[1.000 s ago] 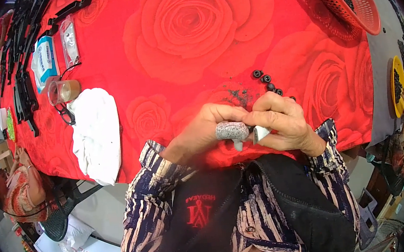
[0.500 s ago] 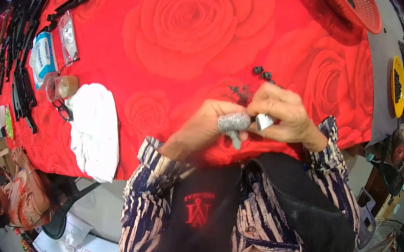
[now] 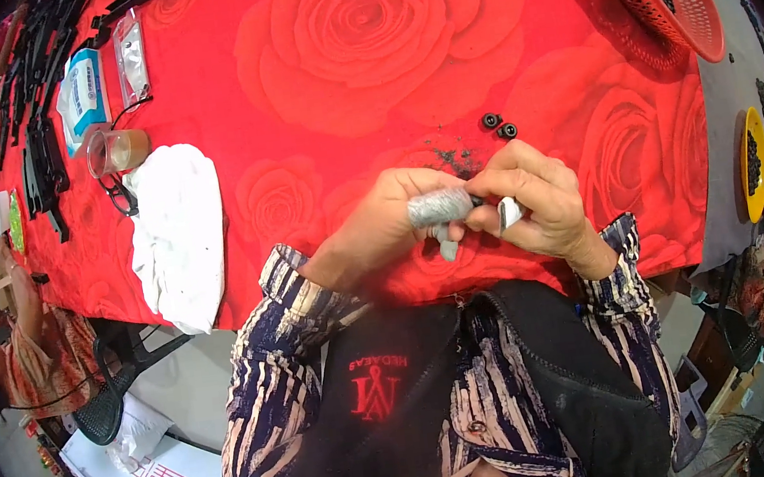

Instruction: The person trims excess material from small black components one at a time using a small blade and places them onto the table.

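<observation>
Close together over the near edge of the red table, my left hand and my right hand are both closed. Grey knitted covers wrap fingers of my left hand, which pinches a small black part, mostly hidden. In my right hand is a small tool with a white and silvery face; its working end cannot be made out. The right fingertips meet the black part. Black shavings lie just beyond my hands, with two small round black parts beside them.
A white cloth, eyeglasses and a plastic cup of brownish liquid are at left, near a wipes pack and long black parts. Far right stand a red basket and yellow plate. Other people sit at both sides.
My hands stay together, while the tool in my right hand has turned slightly. The grey-covered finger has shifted a little. At left, the other person's arm has moved.
</observation>
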A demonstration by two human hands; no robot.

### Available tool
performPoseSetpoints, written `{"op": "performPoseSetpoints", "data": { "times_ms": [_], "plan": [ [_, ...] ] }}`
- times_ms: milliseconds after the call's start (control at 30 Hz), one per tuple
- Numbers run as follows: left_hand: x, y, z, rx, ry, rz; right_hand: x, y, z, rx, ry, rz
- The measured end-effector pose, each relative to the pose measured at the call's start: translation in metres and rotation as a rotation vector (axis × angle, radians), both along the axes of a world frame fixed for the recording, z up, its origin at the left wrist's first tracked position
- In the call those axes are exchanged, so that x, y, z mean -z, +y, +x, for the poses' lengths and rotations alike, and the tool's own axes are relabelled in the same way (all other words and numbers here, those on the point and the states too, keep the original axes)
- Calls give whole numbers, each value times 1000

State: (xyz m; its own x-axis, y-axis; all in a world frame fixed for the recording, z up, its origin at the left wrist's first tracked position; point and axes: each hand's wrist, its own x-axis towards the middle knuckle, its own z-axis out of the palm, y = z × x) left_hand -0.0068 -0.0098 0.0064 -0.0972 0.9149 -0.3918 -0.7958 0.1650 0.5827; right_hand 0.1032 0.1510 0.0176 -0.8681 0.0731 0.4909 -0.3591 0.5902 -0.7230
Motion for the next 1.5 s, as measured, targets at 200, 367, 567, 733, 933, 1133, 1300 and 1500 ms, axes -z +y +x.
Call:
{"op": "performPoseSetpoints", "data": {
  "times_ms": [200,367,567,733,933,1133,1300,1500],
  "plan": [
    [-2,-6,-4,97,86,-64,-3,-4,0,-17,117,132],
    [-5,-4,4,37,36,-112,-3,-10,3,12,193,147],
    [-9,-1,-11,-249,1023,48,-5,6,0,125,188,322],
    [8,-4,-48,-559,1983,-229,-1,15,-7,389,-120,438],
    [9,-4,-53,-487,2064,-310,4,13,-13,446,-228,556],
    [-2,-2,-40,-692,1952,-59,11,18,-11,400,-136,389],
    [-11,6,-5,-306,215,72,-10,9,1,148,36,11],
    [19,-2,8,-170,-181,276,-14,-6,3,-12,-6,-135]
  ]
}}
